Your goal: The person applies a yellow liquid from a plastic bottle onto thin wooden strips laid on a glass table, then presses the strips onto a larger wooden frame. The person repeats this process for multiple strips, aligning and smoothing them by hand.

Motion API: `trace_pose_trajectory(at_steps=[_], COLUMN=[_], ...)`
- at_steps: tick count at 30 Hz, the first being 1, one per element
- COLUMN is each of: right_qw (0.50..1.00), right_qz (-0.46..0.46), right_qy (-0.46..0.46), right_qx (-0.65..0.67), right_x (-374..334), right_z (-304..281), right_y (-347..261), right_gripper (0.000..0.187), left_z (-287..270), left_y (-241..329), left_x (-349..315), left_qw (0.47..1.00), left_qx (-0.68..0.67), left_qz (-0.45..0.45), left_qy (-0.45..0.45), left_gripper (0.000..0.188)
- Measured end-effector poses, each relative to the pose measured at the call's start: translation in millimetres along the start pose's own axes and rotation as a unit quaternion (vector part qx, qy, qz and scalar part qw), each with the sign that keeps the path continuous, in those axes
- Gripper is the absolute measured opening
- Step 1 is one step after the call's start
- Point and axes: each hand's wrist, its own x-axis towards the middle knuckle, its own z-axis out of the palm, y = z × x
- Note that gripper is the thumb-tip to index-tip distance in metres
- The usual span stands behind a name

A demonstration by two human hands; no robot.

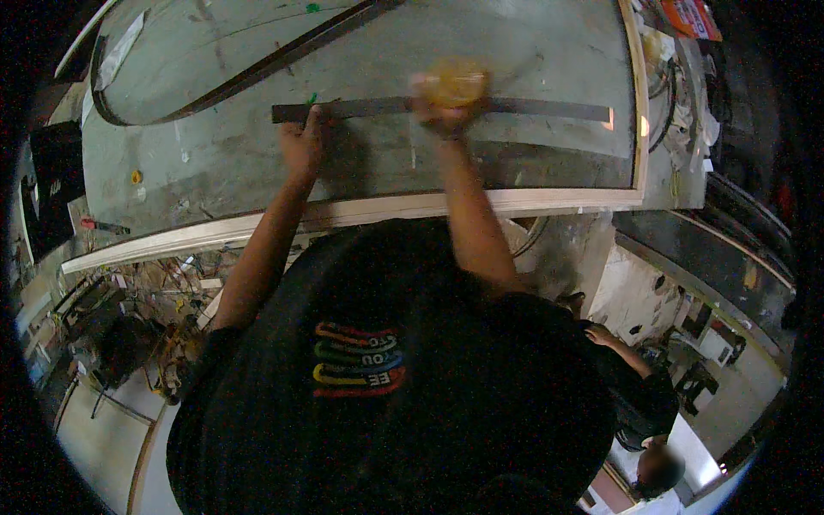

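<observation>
A long, flat dark strip [549,107] lies across the grey-green worktop, nearly level from left to right. Close to its left end, my left hand [300,150] is closed on the strip's near edge, thumb on top. Over the middle of the strip, my right hand [445,116] grips a roundish amber-yellow thing [457,81]. Motion blurs this hand and what it holds, so I cannot tell the thing's exact kind. Part of the strip is hidden beneath the right hand.
A second dark strip [249,77] curves over the worktop [369,163] at the far left. Pale wooden edging [549,199] borders the table. Cables and papers [687,103] lie at the right. Another person [644,395] is behind at the lower right.
</observation>
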Motion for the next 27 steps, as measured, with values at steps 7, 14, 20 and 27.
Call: trace_pose_trajectory(at_steps=[7, 14, 20, 27], right_qw=[0.942, 0.987, 0.987, 0.969], right_qz=[0.195, 0.003, -0.107, 0.097], right_qy=[0.07, 0.151, 0.105, 0.176], right_qx=[0.264, -0.048, -0.06, 0.143], right_x=[1, 90, 16, 85], right_z=[-13, -111, -20, -129], right_y=[-5, 14, -3, 35], right_gripper=[0.074, 0.064, 0.08, 0.056], left_z=[-4, -5, -13, -24], left_y=[32, 33, -8, 10], left_x=[-18, -24, 6, 3], left_qw=[0.998, 0.999, 0.99, 0.997], left_qx=[-0.041, 0.019, 0.038, -0.067], left_qz=[0.028, 0.025, 0.136, 0.034], left_qy=[-0.046, -0.037, -0.021, -0.034], left_gripper=[0.031, 0.036, 0.039, 0.037])
